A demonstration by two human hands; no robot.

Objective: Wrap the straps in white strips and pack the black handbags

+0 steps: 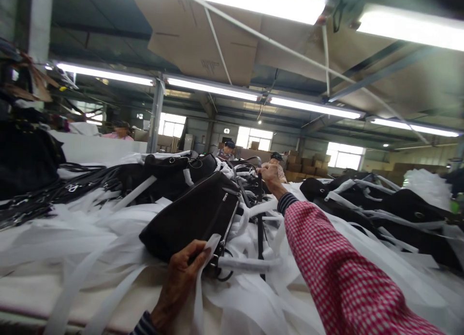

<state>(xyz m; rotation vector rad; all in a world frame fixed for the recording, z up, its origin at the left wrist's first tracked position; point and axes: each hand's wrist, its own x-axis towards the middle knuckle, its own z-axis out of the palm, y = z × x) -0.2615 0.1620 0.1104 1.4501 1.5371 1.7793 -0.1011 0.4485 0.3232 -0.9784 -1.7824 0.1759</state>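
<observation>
A dark brown handbag lies on a heap of white wrapping strips. My left hand grips the bag's near end, fingers closed on the bag together with a white strip. My right hand, at the end of a red checked sleeve, reaches far forward and is closed on a black strap that hangs down toward the bag.
More black bags and straps are piled left, behind and right among the white strips. Three other people work beyond the pile. A metal post stands behind the pile. Stacked cardboard boxes line the far wall.
</observation>
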